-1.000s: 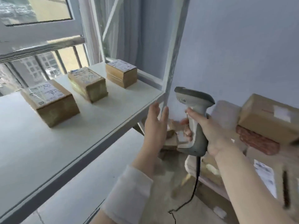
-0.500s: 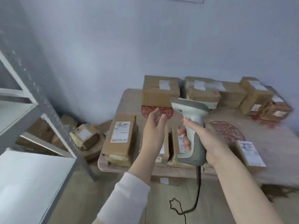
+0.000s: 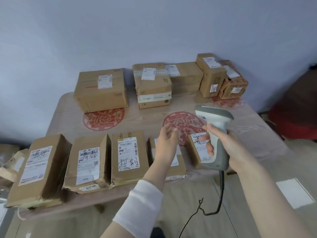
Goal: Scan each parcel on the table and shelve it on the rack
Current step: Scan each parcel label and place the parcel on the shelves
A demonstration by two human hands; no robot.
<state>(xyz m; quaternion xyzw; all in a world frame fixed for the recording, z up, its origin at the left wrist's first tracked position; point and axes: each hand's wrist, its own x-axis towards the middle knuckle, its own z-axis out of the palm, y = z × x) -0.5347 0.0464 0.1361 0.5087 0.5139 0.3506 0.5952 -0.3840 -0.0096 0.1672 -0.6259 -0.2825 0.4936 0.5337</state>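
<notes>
Several brown cardboard parcels with white labels lie on the table (image 3: 147, 121). A front row holds a long parcel (image 3: 39, 169) at the left, then another parcel (image 3: 85, 162), a marked parcel (image 3: 128, 155), one partly hidden under my left hand (image 3: 178, 162) and a small one (image 3: 197, 150) behind the scanner. Bigger boxes (image 3: 101, 90) stand along the wall. My left hand (image 3: 166, 140) hovers empty, fingers straight, above the front row. My right hand (image 3: 221, 143) grips the grey and white barcode scanner (image 3: 214, 134) upright over the table's right part.
The scanner's black cable (image 3: 221, 191) hangs down to the wooden floor. Loose boxes (image 3: 10, 160) lie on the floor at the left of the table. A dark red object (image 3: 295, 121) stands at the right. The rack is out of view.
My view has swung right from the rack and its shelved parcels to the table. Both hands stayed in front of me, the right still holding the scanner, the left still empty.
</notes>
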